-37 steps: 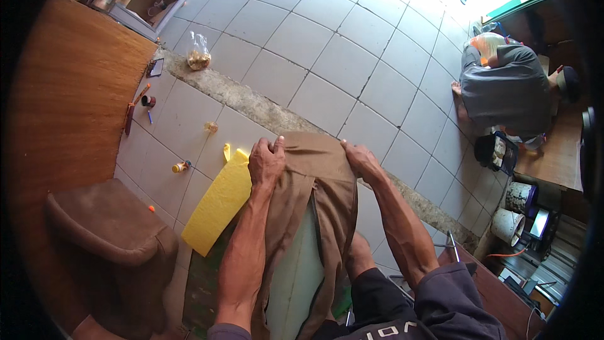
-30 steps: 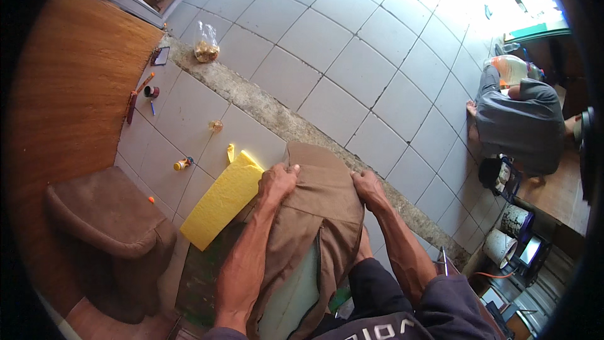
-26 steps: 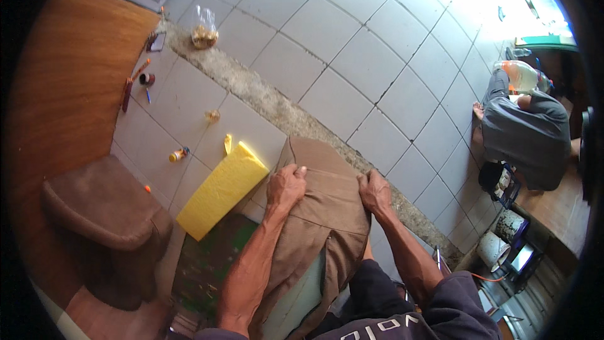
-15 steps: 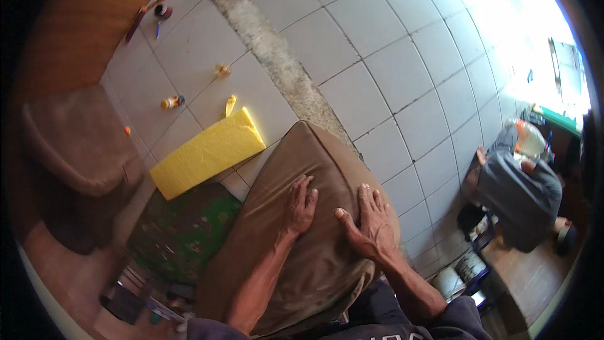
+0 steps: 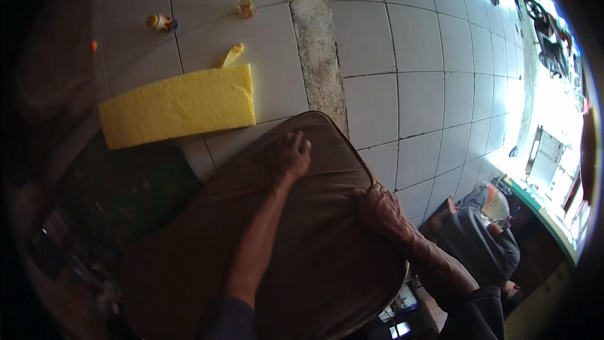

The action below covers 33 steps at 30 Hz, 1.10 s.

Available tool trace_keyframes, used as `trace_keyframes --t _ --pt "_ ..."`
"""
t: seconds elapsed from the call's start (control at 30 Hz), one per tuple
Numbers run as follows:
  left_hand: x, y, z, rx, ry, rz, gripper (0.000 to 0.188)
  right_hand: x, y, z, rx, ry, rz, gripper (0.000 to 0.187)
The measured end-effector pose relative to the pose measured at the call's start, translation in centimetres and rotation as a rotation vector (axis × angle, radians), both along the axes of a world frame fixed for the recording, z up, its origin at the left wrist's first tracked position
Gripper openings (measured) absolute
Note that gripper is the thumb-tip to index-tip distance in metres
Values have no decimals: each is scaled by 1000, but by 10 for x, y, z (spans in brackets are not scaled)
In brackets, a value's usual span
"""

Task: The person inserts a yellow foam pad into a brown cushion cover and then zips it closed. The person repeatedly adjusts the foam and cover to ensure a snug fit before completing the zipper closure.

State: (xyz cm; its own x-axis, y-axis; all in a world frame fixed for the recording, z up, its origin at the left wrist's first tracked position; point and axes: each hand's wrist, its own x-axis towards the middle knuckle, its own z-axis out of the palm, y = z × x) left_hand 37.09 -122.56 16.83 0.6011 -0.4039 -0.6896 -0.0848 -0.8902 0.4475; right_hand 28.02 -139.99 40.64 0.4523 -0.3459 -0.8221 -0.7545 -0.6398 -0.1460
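Note:
A large brown cushion [image 5: 302, 239] with a piped seam fills the space before me. On its upper face, near the far end, rests my left hand [image 5: 292, 158], its fingers loosely bent and apart, pressing on the fabric. My right hand [image 5: 385, 215] is closed on the cushion's right edge at the seam, gathering the cloth there; its fingertips are partly hidden. Creases run across the cover between the two hands. Beyond the cushion's left side lies a yellow foam slab [image 5: 179, 108], with a small yellow foam scrap [image 5: 233, 55] by its far edge.
A yellow bottle [image 5: 161, 22] and a small amber-coloured item [image 5: 246, 7] stand on the tiled floor [image 5: 418, 38]. A rough concrete strip [image 5: 319, 44] crosses it. To the right, a person in grey [image 5: 475, 242] bends low. A dark green patterned surface [image 5: 129, 192] lies left.
The cushion has turned and shows a broader face. My right hand has gone from lying flat to gripping the seam edge. My left hand has shifted toward the far end. The view has swung right.

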Motion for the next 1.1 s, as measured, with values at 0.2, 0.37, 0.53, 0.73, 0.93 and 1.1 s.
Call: trace_keyframes --t 0.2,0.37,0.53,0.73,0.93,1.1 --pt "47 -3 -136 -45 146 218 64 18 5 -37 -87 -94 145 54" --pt "68 -8 -163 -116 298 224 54 58 -4 -102 114 313 398 58" --pt "65 -10 -172 -202 64 183 46 92 -1 -148 114 317 391 66" --pt "52 -2 -182 -36 -147 176 43 126 8 -255 175 424 489 60" --pt "63 22 -168 110 -40 155 48 130 -3 -230 198 74 227 61" --pt "61 30 -156 76 -90 179 41 61 -62 24 530 -215 -132 74"
